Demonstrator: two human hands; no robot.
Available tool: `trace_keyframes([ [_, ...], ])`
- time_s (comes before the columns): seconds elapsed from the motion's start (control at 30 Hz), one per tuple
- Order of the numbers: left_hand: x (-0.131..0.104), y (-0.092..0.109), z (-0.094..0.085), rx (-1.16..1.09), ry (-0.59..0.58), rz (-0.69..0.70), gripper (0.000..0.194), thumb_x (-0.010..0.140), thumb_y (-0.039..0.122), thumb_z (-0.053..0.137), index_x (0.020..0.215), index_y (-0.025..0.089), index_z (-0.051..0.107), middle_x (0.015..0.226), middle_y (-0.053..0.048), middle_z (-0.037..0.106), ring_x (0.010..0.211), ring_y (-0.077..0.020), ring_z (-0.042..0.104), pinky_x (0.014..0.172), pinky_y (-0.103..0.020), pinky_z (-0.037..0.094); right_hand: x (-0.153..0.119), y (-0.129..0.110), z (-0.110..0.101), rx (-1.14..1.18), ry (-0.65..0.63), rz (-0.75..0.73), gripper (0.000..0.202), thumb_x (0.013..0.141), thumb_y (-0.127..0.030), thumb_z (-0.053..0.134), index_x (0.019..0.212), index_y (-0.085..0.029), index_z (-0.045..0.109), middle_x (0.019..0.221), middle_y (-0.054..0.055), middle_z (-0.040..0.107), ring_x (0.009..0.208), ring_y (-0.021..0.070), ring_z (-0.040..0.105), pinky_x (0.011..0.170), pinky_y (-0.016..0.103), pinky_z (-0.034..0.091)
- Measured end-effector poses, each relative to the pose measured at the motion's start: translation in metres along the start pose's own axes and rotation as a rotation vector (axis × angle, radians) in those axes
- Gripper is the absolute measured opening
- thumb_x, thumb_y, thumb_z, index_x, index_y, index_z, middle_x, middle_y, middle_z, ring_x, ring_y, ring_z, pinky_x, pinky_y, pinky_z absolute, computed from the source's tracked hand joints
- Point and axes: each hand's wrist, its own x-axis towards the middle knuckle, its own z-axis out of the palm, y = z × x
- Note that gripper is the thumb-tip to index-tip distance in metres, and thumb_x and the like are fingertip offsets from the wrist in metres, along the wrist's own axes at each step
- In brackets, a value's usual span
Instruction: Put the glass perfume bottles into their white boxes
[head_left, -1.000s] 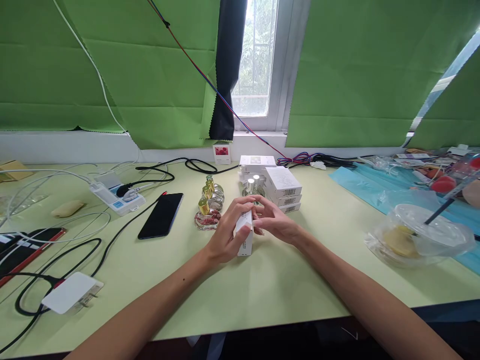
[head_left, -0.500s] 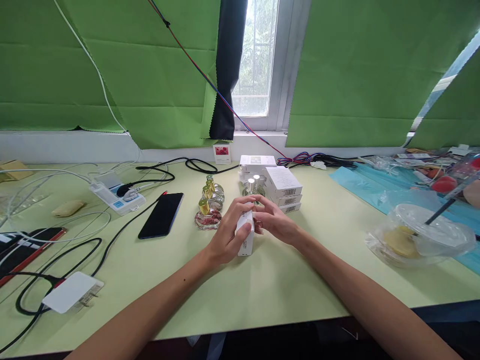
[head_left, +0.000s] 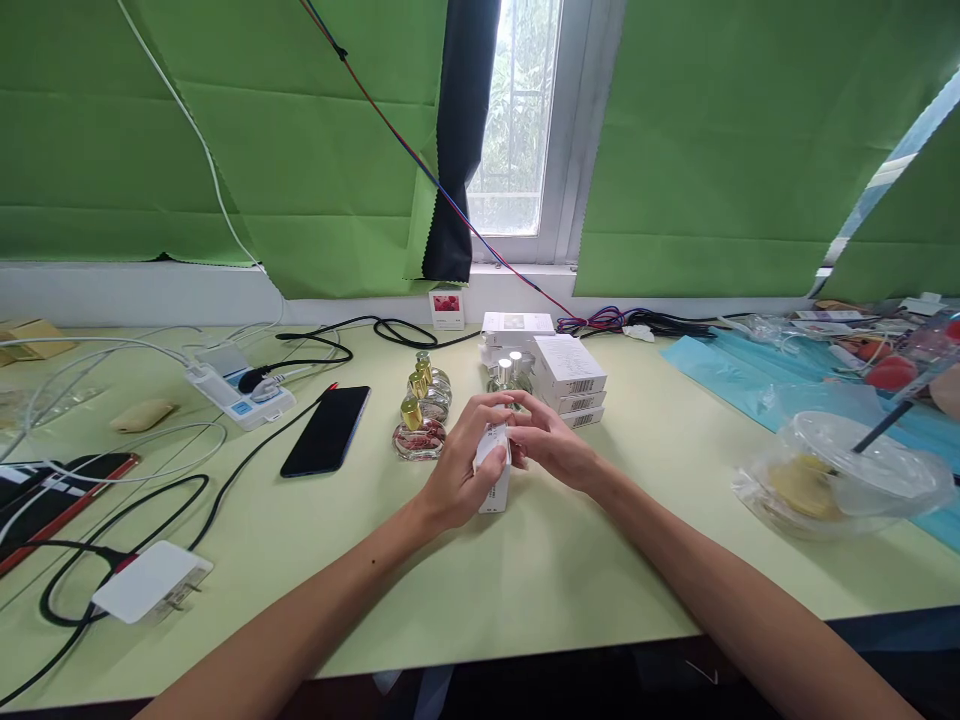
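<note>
A small white box (head_left: 495, 492) with fine print stands on the pale green table, between my hands. My left hand (head_left: 466, 468) is wrapped round it, thumb on the near top edge and fingers over the far side. My right hand (head_left: 551, 442) bends round the box's far right side, its fingertips meeting those of the left; part of the box is hidden behind them. Left of the hands sit glass bottles with gold caps, the nearest one (head_left: 418, 440) reddish. Just behind my fingers are bottles with silver caps (head_left: 515, 362). Stacked white boxes (head_left: 570, 366) lie behind my right hand.
A black phone (head_left: 326, 430) lies at the left, near a power strip (head_left: 244, 398), cables and a white charger (head_left: 154, 582). At the right are a lidded plastic cup in a bag (head_left: 825, 480) and blue plastic sheeting (head_left: 720, 375). A small picture box (head_left: 448, 311) stands by the wall.
The whole view has shifted very slightly. My left thumb has moved a little on the top of the white box; both hands otherwise keep their places.
</note>
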Motion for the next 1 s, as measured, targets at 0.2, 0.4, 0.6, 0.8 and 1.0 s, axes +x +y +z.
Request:
trace_keyframes([
  [0.2, 0.002, 0.001, -0.004, 0.087, -0.074, 0.027, 0.027, 0.097, 0.036, 0.052, 0.12, 0.023, 0.055, 0.137, -0.015, 0.051, 0.133, -0.0328, 0.05, 0.1, -0.049, 0.052, 0.002, 0.005, 0.002, 0.026, 0.127, -0.045, 0.049, 0.08, -0.051, 0.078, 0.116, -0.023, 0.058, 0.067, -0.007, 0.052, 0.058, 0.0102, 0.048, 0.054, 0.024, 0.039],
  [0.4, 0.0, 0.005, 0.005, 0.23, -0.015, -0.021, 0.056, 0.08, 0.026, 0.074, 0.131, 0.023, 0.051, 0.135, -0.016, 0.05, 0.128, -0.0314, 0.056, 0.102, -0.047, 0.053, 0.008, 0.012, 0.001, -0.095, 0.346, -0.147, 0.042, 0.085, -0.06, 0.069, 0.096, -0.021, 0.062, 0.059, -0.008, 0.045, 0.05, 0.0083, 0.043, 0.048, 0.023, 0.038],
  [0.6, -0.001, 0.005, 0.003, 0.226, 0.031, -0.11, 0.07, 0.079, 0.018, 0.066, 0.145, 0.024, 0.045, 0.155, -0.018, 0.047, 0.133, -0.0337, 0.058, 0.102, -0.046, 0.054, 0.009, 0.016, 0.001, -0.329, 0.454, -0.251, 0.045, 0.093, -0.066, 0.056, 0.088, -0.021, 0.061, 0.056, -0.007, 0.043, 0.044, 0.0091, 0.039, 0.043, 0.024, 0.035],
  [0.8, -0.001, 0.0, 0.001, 0.107, 0.053, -0.193, 0.066, 0.083, 0.024, 0.066, 0.147, 0.025, 0.048, 0.153, -0.015, 0.052, 0.123, -0.0303, 0.066, 0.093, -0.04, 0.059, 0.007, 0.02, 0.001, -0.514, 0.417, -0.31, 0.04, 0.097, -0.062, 0.052, 0.095, -0.022, 0.061, 0.061, -0.005, 0.045, 0.049, 0.0103, 0.041, 0.047, 0.025, 0.033],
  [1.0, 0.0, -0.002, 0.004, 0.07, 0.19, -0.331, 0.045, 0.09, 0.036, 0.067, 0.132, 0.021, 0.061, 0.115, -0.009, 0.075, 0.085, -0.0192, 0.073, 0.066, -0.027, 0.059, 0.005, 0.019, 0.0, -0.551, 0.458, -0.327, 0.034, 0.097, -0.056, 0.057, 0.104, -0.023, 0.058, 0.068, -0.006, 0.042, 0.051, 0.0094, 0.04, 0.047, 0.024, 0.03],
])
